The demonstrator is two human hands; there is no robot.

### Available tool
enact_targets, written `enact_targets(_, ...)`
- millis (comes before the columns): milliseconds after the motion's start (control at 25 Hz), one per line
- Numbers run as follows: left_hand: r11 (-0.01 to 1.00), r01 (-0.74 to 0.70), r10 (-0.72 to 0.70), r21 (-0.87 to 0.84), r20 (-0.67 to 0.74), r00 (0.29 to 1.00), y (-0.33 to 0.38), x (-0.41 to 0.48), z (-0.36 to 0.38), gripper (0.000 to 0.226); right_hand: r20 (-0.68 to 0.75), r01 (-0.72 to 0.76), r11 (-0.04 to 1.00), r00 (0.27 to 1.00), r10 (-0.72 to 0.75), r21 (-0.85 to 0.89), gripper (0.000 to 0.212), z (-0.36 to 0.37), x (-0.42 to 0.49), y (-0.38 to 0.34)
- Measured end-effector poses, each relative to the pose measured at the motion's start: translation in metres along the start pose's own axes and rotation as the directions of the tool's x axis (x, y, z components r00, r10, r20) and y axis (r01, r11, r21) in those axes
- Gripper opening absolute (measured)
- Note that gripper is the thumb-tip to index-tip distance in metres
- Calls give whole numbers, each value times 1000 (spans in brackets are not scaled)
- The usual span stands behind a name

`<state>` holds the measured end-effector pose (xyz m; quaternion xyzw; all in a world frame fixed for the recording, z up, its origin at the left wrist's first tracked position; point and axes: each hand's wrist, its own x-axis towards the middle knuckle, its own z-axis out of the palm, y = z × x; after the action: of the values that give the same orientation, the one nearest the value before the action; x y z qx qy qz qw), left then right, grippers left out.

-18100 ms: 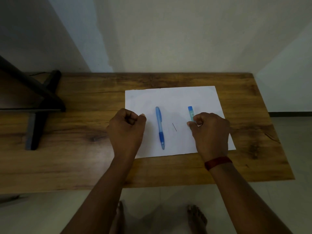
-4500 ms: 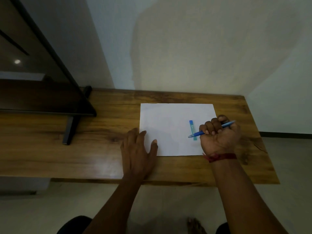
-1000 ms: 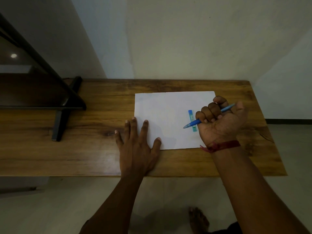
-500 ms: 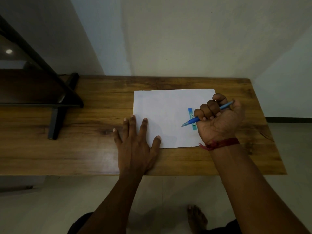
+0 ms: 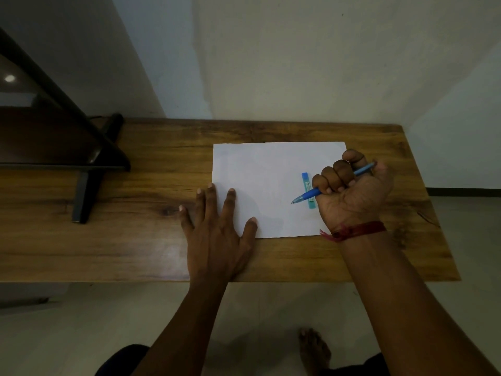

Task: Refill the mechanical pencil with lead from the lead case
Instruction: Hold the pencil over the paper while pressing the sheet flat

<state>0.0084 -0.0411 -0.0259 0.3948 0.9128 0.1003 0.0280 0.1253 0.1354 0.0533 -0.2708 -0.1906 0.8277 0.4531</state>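
Head view.

1. Right grip (image 5: 352, 194): fingers are curling into a fist round the mechanical pencil (image 5: 307, 196), holding it fast at mid-barrel. The thumb is lying by the pencil's back end; whether it is pressing the button cannot be told.
2. Mechanical pencil: blue, its long axis is running on a slant, the tip pointing out of the grip toward the left and nearer side and hovering just over the sheet of paper (image 5: 265, 169). The back end is sticking out on the far right side. Any lead at the tip is too small to make out.
3. Lead case (image 5: 306, 183): teal-blue, lying flat on the paper just beside the right grip's knuckles, on their left. Its long axis is running near-to-far, crossing under the front of the pencil. Open or closed cannot be told.
4. Left grip (image 5: 217, 234): fingers are spreading flat, holding nothing, pressing the near left corner of the paper to the desk (image 5: 135, 240). It is lying well apart from the lead case, so the right grip is much the nearer.
5. Red thread (image 5: 357, 230): circling the right wrist.
6. Black stand (image 5: 89, 180): sitting far to the left of the left grip.

Judgement: the refill is looking close to done. The coming move probably turns on the tip, which is already aiming at bare paper left of the case.
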Motion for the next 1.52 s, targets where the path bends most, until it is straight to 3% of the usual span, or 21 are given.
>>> enact_targets(320, 1000, 8, -8, -13, 16, 1000, 0, -1, -2, 76, 31, -4, 1000, 1000, 4, 17, 55, -1, 1, 1)
enact_targets(560, 1000, 1, -1, -24, 16, 1000, 0, 0, -2, 77, 1, -4, 1000, 1000, 4, 18, 44, -1, 1, 1)
enact_targets(760, 998, 30, -28, -63, 33, 999, 4, 4, -4, 75, 40, -15, 1000, 999, 14, 16, 55, -3, 3, 2)
enact_targets(1040, 995, 55, -52, -89, 32, 998, 15, 25, -13, 74, 22, -21, 1000, 1000, 21, -2, 36, -4, 5, 5)
enact_targets(1160, 995, 34, -31, -98, 37, 999, 14, 27, -16, 74, 33, -36, 999, 999, 35, 19, 48, -4, 5, 8)
enact_targets(1520, 997, -10, 19, -75, 111, 994, 9, 24, -15, 75, 7, -21, 1000, 1000, 21, -1, 51, -1, 7, 13)
